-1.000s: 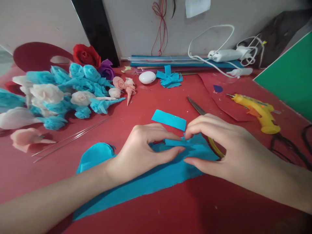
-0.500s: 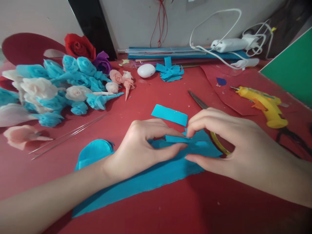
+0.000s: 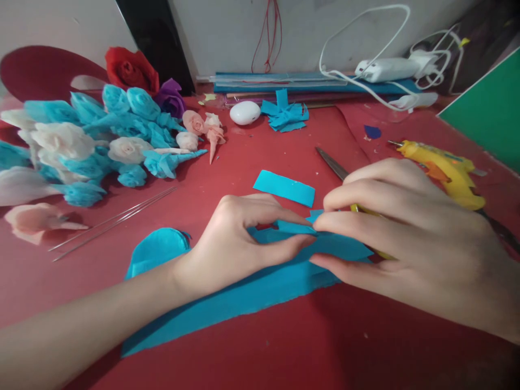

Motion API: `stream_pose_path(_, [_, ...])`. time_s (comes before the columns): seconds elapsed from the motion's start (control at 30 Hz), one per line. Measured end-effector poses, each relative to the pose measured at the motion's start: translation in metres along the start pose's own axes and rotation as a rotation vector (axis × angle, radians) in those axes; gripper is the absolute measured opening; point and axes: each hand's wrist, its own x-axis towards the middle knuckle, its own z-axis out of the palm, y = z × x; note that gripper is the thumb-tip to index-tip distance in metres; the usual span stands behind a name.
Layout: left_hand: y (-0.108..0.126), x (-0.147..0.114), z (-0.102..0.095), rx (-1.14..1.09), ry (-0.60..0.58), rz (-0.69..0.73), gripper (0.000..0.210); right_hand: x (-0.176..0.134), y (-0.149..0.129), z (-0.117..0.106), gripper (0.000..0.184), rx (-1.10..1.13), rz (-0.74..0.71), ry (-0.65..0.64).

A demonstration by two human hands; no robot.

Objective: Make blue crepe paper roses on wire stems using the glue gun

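Note:
My left hand [image 3: 239, 244] pinches a small blue crepe paper strip [image 3: 292, 226] between thumb and forefinger. Close by on the right, my right hand [image 3: 390, 233] has its thumb and fingers apart. Its forefinger tip meets the strip's right end. Beneath both hands lies a large blue crepe paper sheet [image 3: 227, 309], its left end rolled or folded over. Beyond them is a loose blue crepe paper rectangle [image 3: 284, 188]. Scissors [image 3: 331, 162] lie behind my right hand, which covers most of their yellow handle.
Blue, white and pink paper flowers [image 3: 65, 141] are heaped at the left, near thin metal wires [image 3: 117, 222]. A yellow glue gun [image 3: 442, 168] lies right. Farther back are a white egg-shaped case [image 3: 245, 112], blue paper scraps [image 3: 286, 112] and a white charger with cables [image 3: 385, 70].
My right hand has shifted slightly right, its upper fingers lifting and spreading; it now covers more of the scissors' handle. My left hand keeps its pinch. The view has tilted a little.

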Motion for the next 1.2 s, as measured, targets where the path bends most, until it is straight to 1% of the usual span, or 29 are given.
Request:
stream_pose_path(0.1, [0.0005,0.0005,0.0004,-0.019,0.001,0.000,0.007,0.0008,0.0019,-0.0007,0.014,-0.047,-0.038,0.001])
stream_pose_path(0.3, [0.0004,-0.0003,0.0000,-0.004,0.023,0.030,0.008,0.0035,0.0015,0.0003,0.019,0.080,0.078,0.023])
stream_pose_path(0.43, [0.0006,-0.0007,0.0007,-0.010,0.022,0.028,0.007,0.0050,0.0014,0.0016,0.017,0.171,0.096,-0.020])
stream_pose_path(0.67, [0.0011,-0.0008,0.0009,-0.025,0.010,0.018,0.007,0.0009,0.0041,-0.0005,0.023,0.201,0.057,-0.056])
stream_pose_path(0.77, [0.0009,-0.0013,0.0008,-0.032,0.007,0.016,0.006,0.0004,0.0033,-0.0001,0.027,0.161,0.042,-0.055])
stream_pose_path(0.97, [-0.0010,0.0002,0.0008,-0.069,0.005,0.045,0.002,0.0009,0.0036,-0.0046,0.032,0.069,-0.060,-0.068])
stream_pose_path(1.07, [-0.0020,0.0015,0.0007,-0.089,-0.001,0.053,0.003,0.0024,0.0042,-0.0075,0.029,0.049,-0.093,-0.046])
stream_pose_path(1.13, [-0.0024,0.0016,0.0006,-0.085,-0.006,0.053,0.006,0.0041,0.0027,-0.0078,0.023,0.090,-0.043,-0.012])
stream_pose_path(1.2, [-0.0028,0.0014,0.0005,-0.071,-0.002,0.071,0.006,0.0056,-0.0002,-0.0070,0.017,0.145,0.095,0.037])
